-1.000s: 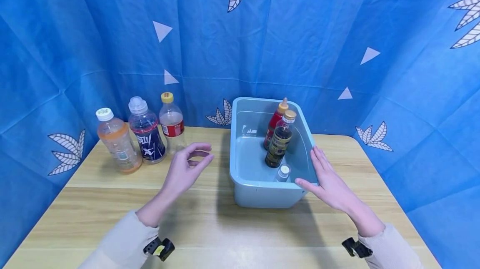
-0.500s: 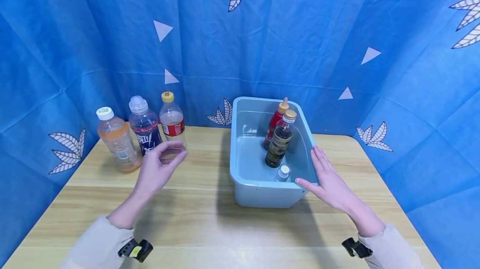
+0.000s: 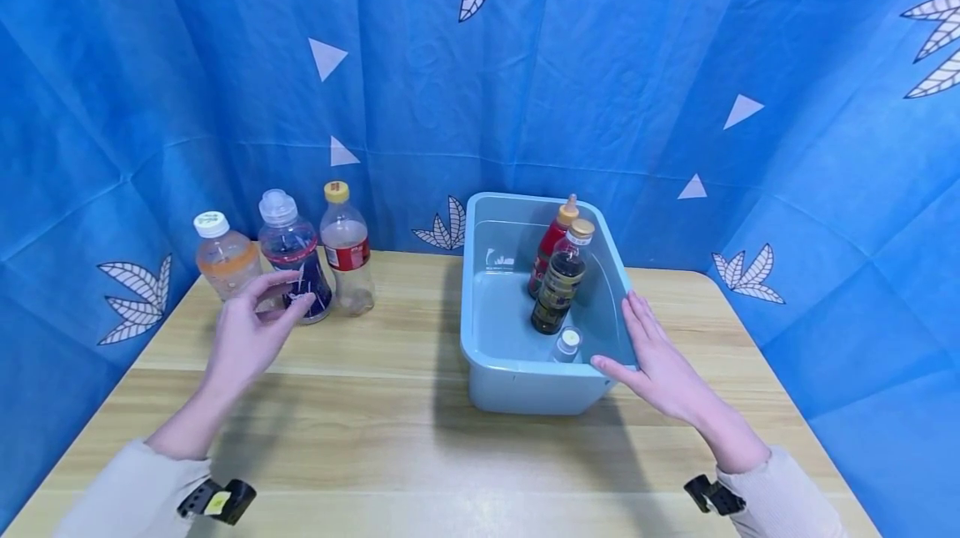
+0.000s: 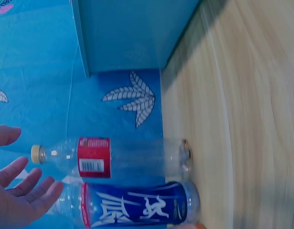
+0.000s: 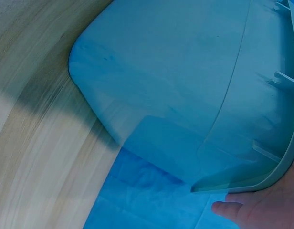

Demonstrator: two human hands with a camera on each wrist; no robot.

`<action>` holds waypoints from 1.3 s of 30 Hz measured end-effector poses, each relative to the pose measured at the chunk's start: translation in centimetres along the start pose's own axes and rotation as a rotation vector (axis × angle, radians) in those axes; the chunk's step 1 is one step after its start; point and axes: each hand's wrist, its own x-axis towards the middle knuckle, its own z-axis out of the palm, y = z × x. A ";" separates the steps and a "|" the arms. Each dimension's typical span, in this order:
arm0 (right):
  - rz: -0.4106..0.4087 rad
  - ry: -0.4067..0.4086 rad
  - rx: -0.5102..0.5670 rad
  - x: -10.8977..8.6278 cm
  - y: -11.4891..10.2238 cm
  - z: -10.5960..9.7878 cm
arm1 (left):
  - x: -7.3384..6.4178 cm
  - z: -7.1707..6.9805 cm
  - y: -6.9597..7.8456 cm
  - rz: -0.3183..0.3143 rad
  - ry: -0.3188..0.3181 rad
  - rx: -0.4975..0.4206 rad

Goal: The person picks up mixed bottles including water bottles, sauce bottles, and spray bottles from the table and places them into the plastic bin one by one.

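Observation:
My left hand hovers before a row of plastic bottles, its fingers loosely bent and holding nothing. It partly hides a bottle with an orange band and white cap and overlaps a blue-labelled bottle. To the right of these stands a red-labelled bottle with a yellow cap, also plain in the left wrist view. With fairly straight fingers, my right hand rests on the near right corner of a light blue plastic bin. Inside the bin are a dark bottle, a red bottle and a small white-capped bottle.
The bin and bottles stand on a light wooden table. A blue curtain with leaf prints hangs behind the table and along its sides. The left part of the bin's floor shows bare.
My left hand has moved left along the row, from beside the red-labelled bottle to before the orange-banded and blue-labelled bottles. My right hand, the bin and the bottles have kept their places.

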 end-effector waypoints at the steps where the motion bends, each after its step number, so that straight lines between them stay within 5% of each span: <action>1: 0.001 0.000 0.001 0.0 0.0 0.0 | 0.1 -0.2 -0.2 0.000 0.004 0.004; 21: -0.003 0.002 -0.007 0.0 0.2 0.1 | 1.7 -4.0 -2.0 -0.086 0.099 0.124; 33: -0.002 0.007 -0.016 0.1 0.0 0.0 | 3.7 -4.8 -2.9 -0.213 0.223 0.142; 39: 0.002 0.008 -0.015 0.1 0.0 -0.1 | 4.7 -5.3 -3.6 -0.257 0.195 0.142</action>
